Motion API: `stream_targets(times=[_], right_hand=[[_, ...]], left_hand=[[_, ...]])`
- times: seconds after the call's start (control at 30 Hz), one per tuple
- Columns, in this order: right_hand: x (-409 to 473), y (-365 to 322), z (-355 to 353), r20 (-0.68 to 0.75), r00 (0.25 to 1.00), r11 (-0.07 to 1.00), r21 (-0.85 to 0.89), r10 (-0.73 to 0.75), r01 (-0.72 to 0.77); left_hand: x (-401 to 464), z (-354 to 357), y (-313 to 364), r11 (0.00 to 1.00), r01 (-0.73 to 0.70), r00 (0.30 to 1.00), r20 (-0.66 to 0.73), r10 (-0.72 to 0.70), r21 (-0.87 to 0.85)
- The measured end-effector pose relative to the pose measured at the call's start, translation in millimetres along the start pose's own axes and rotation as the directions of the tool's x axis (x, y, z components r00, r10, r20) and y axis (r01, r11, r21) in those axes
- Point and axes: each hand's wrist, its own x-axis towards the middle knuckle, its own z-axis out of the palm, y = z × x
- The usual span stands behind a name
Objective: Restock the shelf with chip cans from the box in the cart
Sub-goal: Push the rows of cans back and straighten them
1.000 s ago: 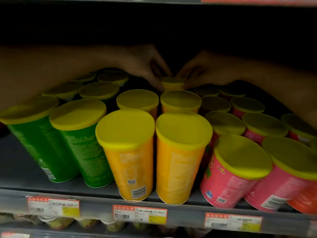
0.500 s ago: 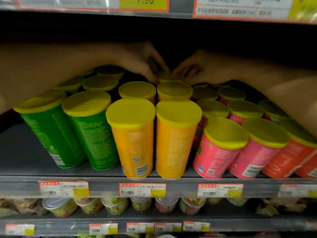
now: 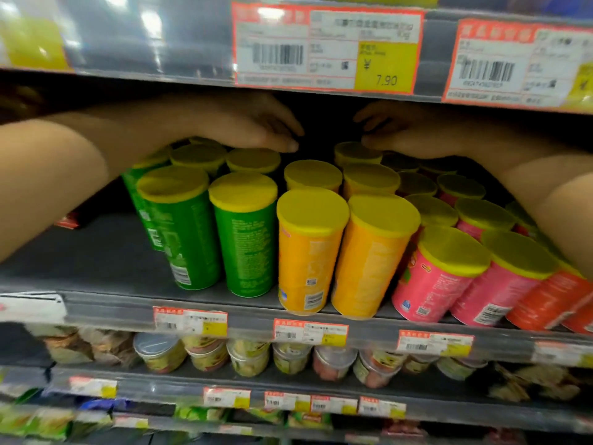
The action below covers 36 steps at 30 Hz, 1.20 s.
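Your left hand (image 3: 256,130) and right hand (image 3: 394,133) have parted, fingers apparently relaxed, leaving the orange can (image 3: 356,153) placed near the shelf (image 3: 96,255) back.

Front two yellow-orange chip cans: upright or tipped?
Upright: both front yellow-orange chip cans stand on their bases, yellow lids on top.

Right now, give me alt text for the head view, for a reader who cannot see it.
Both bare arms reach deep into a store shelf, the left hand and right hand hovering over the yellow lids of the rear cans. Rows of green chip cans, orange chip cans and pink chip cans stand upright, above price tags.
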Motion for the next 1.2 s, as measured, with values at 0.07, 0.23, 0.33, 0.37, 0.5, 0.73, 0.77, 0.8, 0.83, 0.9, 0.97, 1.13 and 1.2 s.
stream_targets(times=[0.07,0.23,0.33,0.37,0.5,0.73,0.77,0.8,0.83,0.9,0.97,1.13,1.2], right_hand=[[-1.9,-19.2,8.0,-0.017,0.999,0.998,0.042,-0.047,0.048],[-13.7,-72.0,27.5,-0.061,0.983,0.984,0.024,-0.173,0.175],[-23.5,-101.2,37.2,-0.054,0.972,0.973,0.006,-0.23,0.231],[-26.0,-109.9,40.8,-0.045,0.97,0.971,-0.014,-0.24,0.239],[-34.5,-136.9,51.8,0.001,0.971,0.963,-0.128,-0.238,0.237],[-45.8,-154.5,66.1,0.031,0.978,0.953,-0.222,-0.204,0.206],[-48.2,-156.2,67.9,0.034,0.979,0.952,-0.226,-0.202,0.205],[-50.8,-158.0,69.2,0.039,0.979,0.951,-0.232,-0.199,0.202],[-52.8,-159.5,70.3,0.045,0.98,0.95,-0.24,-0.195,0.2],[-54.9,-162.0,72.2,0.059,0.981,0.949,-0.252,-0.183,0.192],[-54.3,-163.8,75.0,0.056,0.985,0.953,-0.246,-0.165,0.174],[-51.8,-163.6,82.5,-0.006,0.992,0.969,-0.212,-0.129,0.125],[-52.5,-164.2,81.0,-0.006,0.994,0.973,-0.204,-0.109,0.105]], left_hand=[[-17.7,-6.5,-12.2,1.0,0.013,1.0,-0.016,-0.013,0.021],[-59.4,-21.8,-32.8,0.996,0.017,0.997,-0.081,-0.009,0.09],[-83.5,-25.9,-43.6,0.99,0.036,0.997,-0.079,-0.025,0.134],[-91.3,-26.2,-46.0,0.987,0.039,0.996,-0.085,-0.026,0.154],[-117.5,-22.3,-52.8,0.966,0.024,0.996,-0.089,-0.001,0.256],[-143.5,-12.0,-60.9,0.965,-0.001,0.99,-0.135,0.038,0.263],[-144.6,-11.2,-61.7,0.965,-0.002,0.989,-0.14,0.04,0.262],[-145.4,-10.6,-62.4,0.966,0.001,0.988,-0.148,0.038,0.258],[-146.2,-10.1,-63.4,0.967,0.013,0.987,-0.156,0.027,0.255],[-148.1,-8.1,-64.8,0.965,0.055,0.984,-0.18,-0.008,0.256],[-148.7,-4.7,-65.7,0.964,0.103,0.976,-0.211,-0.051,0.244],[-143.5,1.0,-70.0,0.98,0.128,0.964,-0.251,-0.087,0.15],[-142.4,0.7,-71.0,0.987,0.109,0.968,-0.239,-0.079,0.119]])
